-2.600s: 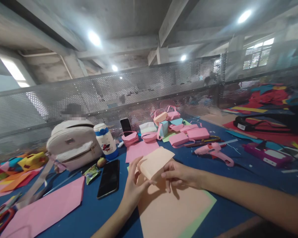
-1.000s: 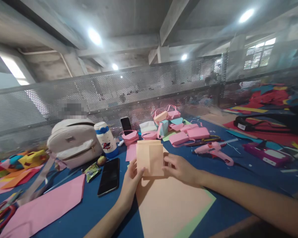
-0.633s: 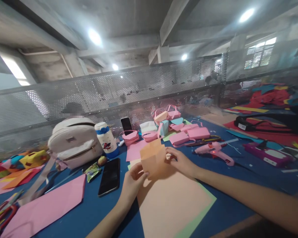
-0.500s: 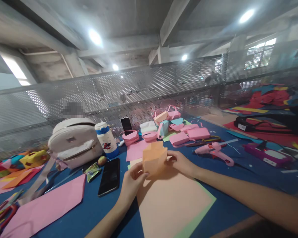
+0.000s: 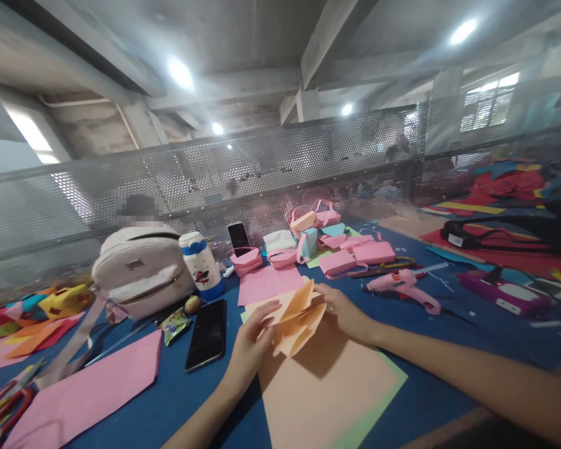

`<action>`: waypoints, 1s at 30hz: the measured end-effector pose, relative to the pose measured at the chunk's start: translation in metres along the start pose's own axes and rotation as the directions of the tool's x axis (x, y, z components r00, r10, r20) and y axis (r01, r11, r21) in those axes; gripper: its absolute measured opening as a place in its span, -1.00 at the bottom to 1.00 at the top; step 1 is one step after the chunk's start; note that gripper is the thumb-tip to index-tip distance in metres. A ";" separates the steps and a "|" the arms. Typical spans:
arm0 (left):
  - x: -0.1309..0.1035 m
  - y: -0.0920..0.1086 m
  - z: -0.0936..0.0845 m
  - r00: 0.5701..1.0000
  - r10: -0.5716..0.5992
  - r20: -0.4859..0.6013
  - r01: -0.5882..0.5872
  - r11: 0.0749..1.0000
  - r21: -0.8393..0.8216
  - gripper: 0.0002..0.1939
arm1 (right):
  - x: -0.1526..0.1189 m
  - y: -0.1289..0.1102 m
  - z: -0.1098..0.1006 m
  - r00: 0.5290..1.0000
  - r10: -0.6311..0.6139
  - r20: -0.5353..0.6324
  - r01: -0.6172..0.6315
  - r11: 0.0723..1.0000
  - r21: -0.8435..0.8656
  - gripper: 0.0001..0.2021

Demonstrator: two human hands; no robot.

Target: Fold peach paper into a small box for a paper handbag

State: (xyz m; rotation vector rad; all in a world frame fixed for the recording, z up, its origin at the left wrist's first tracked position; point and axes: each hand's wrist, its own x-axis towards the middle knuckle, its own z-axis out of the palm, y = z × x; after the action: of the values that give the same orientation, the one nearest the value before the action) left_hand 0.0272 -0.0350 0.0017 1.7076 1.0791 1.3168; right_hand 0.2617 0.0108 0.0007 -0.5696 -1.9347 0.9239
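Observation:
A folded piece of orange paper (image 5: pixel 298 324) is held between my two hands, its flaps spread and its inner folds showing. My left hand (image 5: pixel 254 337) grips its left side between thumb and fingers. On the right edge, my right hand (image 5: pixel 343 312) pinches the paper, with some fingertips hidden behind it. Below lies a large peach sheet (image 5: pixel 322 399) on top of a green sheet (image 5: pixel 378 405), whose edge sticks out at the right. Just beyond the hands is a pink sheet (image 5: pixel 266 284).
At left stand a white backpack (image 5: pixel 143 271), a bottle (image 5: pixel 201 265) and a dark phone (image 5: pixel 206 335). Small pink paper bags (image 5: pixel 374 251) cluster at the back. A pink glue gun (image 5: pixel 404 287) and a purple device (image 5: pixel 505 292) lie at right on the blue table (image 5: pixel 430 368).
The orange paper has turned and tilted in my hands, from a flat upright face to spread flaps with inner folds visible. Both hands keep hold of it.

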 end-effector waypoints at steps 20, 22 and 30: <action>-0.005 0.020 -0.010 0.995 0.099 -0.015 -0.088 0.939 0.332 -0.79 | -0.005 -0.030 0.005 0.960 -0.196 0.198 0.246 0.931 -0.269 -0.72; -0.005 0.022 -0.012 0.996 0.083 -0.032 -0.069 0.952 0.298 -0.81 | -0.005 -0.033 0.003 0.975 -0.152 0.160 0.183 0.962 -0.202 -0.71; -0.002 0.022 -0.005 0.995 0.029 -0.098 -0.017 0.992 0.124 -0.83 | -0.004 -0.023 0.004 0.984 -0.136 0.119 0.150 0.982 -0.117 -0.59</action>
State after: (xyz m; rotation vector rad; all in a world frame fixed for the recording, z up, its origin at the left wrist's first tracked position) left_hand 0.0266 -0.0452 0.0216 1.7646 1.2231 1.3876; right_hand 0.2595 -0.0070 0.0155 -0.4526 -2.1152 0.7602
